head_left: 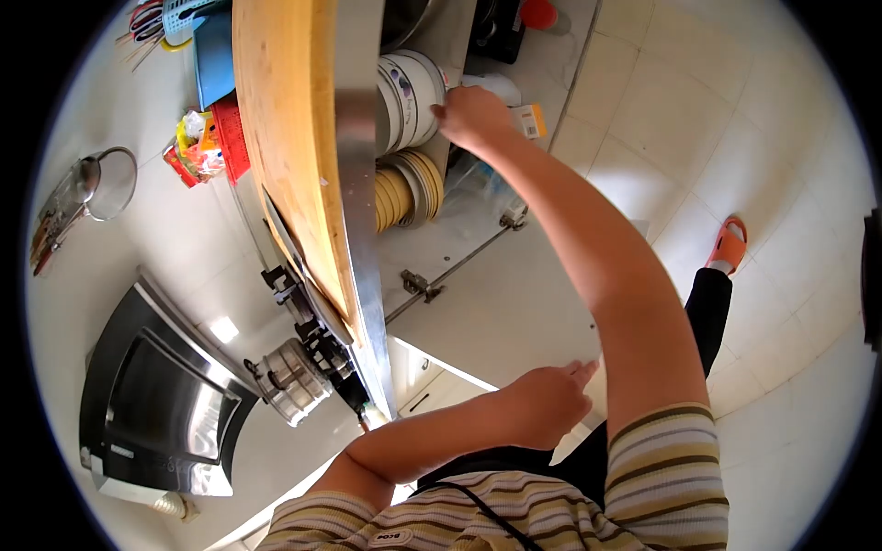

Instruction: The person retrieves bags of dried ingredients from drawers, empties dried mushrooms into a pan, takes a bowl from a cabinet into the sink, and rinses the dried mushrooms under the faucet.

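At the pale cabinet under the counter, my right hand reaches in, its fingers closed at the rim of a white plate that carries a dark printed pattern. More white dishes sit directly behind that plate. Beside them is a stack of yellow dishes, with paler plates against it. My left hand is closed at the edge of the open cabinet door; its fingertips are partly hidden, so the exact grip is hard to make out.
A wooden board lies along the counter edge. Food packets, a steel pot and a range hood are on the left. A metal rod crosses the cabinet. A red-lidded jar stands near the tiled floor.
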`<state>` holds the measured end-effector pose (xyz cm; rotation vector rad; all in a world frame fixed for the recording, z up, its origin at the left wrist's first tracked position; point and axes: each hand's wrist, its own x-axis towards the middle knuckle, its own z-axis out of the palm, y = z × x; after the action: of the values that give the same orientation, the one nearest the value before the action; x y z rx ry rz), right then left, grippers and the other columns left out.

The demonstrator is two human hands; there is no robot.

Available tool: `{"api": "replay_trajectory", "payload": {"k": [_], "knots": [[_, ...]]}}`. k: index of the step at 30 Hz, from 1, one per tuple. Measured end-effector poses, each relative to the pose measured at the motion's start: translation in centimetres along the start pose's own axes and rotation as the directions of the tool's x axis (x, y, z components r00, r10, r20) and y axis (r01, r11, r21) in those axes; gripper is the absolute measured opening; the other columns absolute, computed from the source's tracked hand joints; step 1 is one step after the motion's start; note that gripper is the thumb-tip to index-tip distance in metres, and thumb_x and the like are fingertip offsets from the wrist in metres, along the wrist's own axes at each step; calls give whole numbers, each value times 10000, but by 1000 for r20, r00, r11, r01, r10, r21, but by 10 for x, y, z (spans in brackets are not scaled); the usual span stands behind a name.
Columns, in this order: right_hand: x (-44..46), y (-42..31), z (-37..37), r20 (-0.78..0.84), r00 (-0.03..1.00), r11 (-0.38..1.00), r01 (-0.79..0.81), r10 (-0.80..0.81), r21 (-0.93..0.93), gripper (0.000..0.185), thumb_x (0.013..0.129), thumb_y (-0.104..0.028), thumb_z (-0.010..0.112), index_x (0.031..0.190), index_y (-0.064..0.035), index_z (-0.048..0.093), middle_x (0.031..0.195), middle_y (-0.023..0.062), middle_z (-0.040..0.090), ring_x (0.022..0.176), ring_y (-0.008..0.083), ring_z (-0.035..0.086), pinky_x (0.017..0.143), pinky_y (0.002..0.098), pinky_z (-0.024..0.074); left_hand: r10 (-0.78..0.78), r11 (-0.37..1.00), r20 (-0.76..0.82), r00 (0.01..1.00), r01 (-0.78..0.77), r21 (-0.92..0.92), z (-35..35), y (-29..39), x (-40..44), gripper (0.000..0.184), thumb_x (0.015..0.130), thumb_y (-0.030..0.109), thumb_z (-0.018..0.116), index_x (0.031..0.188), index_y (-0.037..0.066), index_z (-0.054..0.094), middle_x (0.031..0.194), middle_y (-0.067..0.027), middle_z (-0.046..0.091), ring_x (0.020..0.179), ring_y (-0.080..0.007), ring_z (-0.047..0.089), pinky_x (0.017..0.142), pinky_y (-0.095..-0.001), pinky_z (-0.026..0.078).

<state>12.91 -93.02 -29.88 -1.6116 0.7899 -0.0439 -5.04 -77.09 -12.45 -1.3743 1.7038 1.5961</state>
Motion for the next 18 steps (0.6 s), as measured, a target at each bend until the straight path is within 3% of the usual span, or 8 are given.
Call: {"api": "replay_trajectory", "payload": {"k": [1,2,4,6,8,12,16,18], "knots": [[5,-16,3,4,1000,1000,-5,5,-9,372,860,-404,536,911,-65,683,953,134,664,921,303,627,763,401,507,42,938,60,997,-18,-346,6,-12,-5,366,643,-19,575,1005,-53,614,1253,-295,456,1051,-359,528,840,-372,478],[11,-32,4,5,1000,1000,-8,8,-20,387,855,-422,545,928,-66,678,958,133,665,929,295,629,763,392,508,108,763,105,989,-15,-646,10,-22,-9,440,612,-66,565,1049,-25,604,1244,-269,468,1058,-358,523,864,-373,467],[36,-46,31,-197,977,997,73,-76,-23,415,826,-410,573,1001,-37,622,974,148,664,890,295,646,749,380,512,94,717,-72,993,-118,-687,26,-28,-22,545,601,-124,530,1121,32,576,1227,-231,481,1080,-367,500,903,-399,436],[67,-52,62,-363,927,989,126,-90,77,329,783,-319,599,929,-26,634,920,168,665,862,317,646,745,387,511,42,531,-114,993,-119,-839,38,-31,-26,487,700,-29,555,1183,19,514,1233,-223,485,1123,-368,473,938,-397,405],[79,-57,82,-408,908,981,153,-92,119,321,774,-309,599,916,-24,632,910,172,662,857,321,643,740,390,511,12,339,-162,987,-156,-928,45,-33,-30,449,793,79,586,1220,6,469,1229,-204,498,1143,-351,468,958,-391,387],[81,-65,86,-388,914,978,174,-118,113,303,755,-290,600,889,-19,629,891,180,656,845,331,638,732,394,509,-87,195,-295,951,-274,-942,45,-36,-32,434,839,190,602,1209,2,475,1207,-175,518,1133,-305,483,951,-387,387],[77,-68,88,-373,915,974,204,-154,99,286,736,-270,600,861,-14,626,871,189,650,834,340,634,723,398,507,227,294,-134,965,-200,-935,14,-65,-43,527,812,186,639,1269,23,435,1262,-154,475,1162,-285,453,984,-395,359],[71,-70,90,-367,917,973,205,-154,104,278,726,-260,601,848,-12,624,861,193,647,828,345,631,719,400,506,177,447,-202,963,-261,-855,11,-58,-48,595,781,206,683,1284,24,421,1279,-152,463,1177,-283,441,991,-396,351]]}}
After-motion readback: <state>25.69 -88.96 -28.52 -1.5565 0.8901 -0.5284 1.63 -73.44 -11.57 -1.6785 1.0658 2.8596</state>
